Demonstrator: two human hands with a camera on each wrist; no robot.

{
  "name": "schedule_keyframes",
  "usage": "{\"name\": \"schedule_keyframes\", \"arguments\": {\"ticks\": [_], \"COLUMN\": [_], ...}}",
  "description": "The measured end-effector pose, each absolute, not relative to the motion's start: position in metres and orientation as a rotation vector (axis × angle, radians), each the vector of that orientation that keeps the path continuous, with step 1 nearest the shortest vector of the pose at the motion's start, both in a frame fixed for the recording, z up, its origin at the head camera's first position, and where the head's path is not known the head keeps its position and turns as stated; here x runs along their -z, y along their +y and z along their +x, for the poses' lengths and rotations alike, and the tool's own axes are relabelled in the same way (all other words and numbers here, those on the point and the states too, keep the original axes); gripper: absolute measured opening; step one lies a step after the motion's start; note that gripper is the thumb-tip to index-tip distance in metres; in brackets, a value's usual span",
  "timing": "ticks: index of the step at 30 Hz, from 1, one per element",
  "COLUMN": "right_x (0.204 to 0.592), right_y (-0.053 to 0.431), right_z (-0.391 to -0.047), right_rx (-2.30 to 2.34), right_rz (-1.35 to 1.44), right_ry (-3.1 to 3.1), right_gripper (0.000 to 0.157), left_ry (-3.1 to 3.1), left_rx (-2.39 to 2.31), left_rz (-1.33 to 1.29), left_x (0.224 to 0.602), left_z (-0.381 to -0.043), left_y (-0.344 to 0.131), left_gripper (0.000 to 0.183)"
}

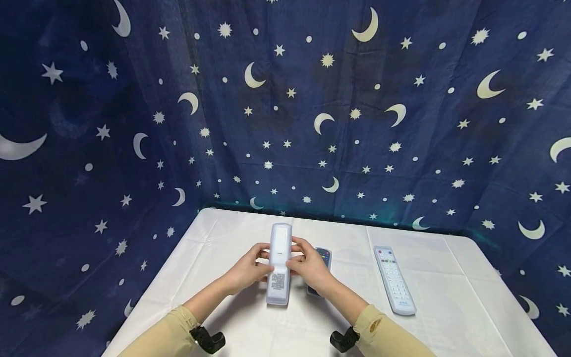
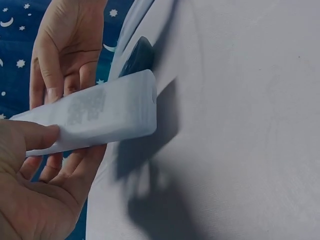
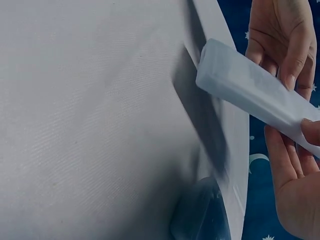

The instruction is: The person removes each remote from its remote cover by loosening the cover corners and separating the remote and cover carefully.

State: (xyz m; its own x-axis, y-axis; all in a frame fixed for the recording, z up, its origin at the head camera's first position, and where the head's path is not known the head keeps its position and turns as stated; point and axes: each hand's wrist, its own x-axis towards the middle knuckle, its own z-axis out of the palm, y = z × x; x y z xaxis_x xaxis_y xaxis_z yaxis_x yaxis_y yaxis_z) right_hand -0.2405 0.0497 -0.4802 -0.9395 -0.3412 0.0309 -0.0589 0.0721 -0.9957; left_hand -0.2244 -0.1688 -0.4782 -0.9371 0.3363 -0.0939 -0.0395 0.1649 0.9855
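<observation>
A white remote control (image 1: pixel 279 265) in a translucent sleeve is held up over the table, its back with a printed code label facing the head camera. My left hand (image 1: pixel 249 267) grips its left edge, thumb on the back and fingers behind. From the right side my right hand (image 1: pixel 311 265) pinches it the same way. Both wrist views show the lower end of the remote (image 2: pixel 115 110) raised off the cloth, casting a shadow. Partly hidden behind my right hand lies a dark remote (image 1: pixel 324 255) with coloured buttons.
Farther right on the white-covered table (image 1: pixel 339 322) lies another white remote (image 1: pixel 395 280), buttons up, in a clear bluish sleeve. A dark blue curtain (image 1: pixel 303 124) with moons and stars hangs behind and at the left. Black wrist cameras (image 1: pixel 207 340) are strapped over the sleeves.
</observation>
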Motion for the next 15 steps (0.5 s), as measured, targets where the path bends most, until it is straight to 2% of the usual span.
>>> {"name": "schedule_keyframes", "arguments": {"ticks": [15], "right_x": [0.476], "right_y": [0.0395], "right_z": [-0.2433], "right_rx": [2.023], "right_rz": [-0.411], "right_ry": [2.168], "right_gripper": [0.065], "left_ry": [2.275], "left_rx": [-1.913], "left_rz": [0.322], "left_x": [0.4808], "left_z": [-0.23], "left_y": [-0.1713], "left_gripper": [0.05]}}
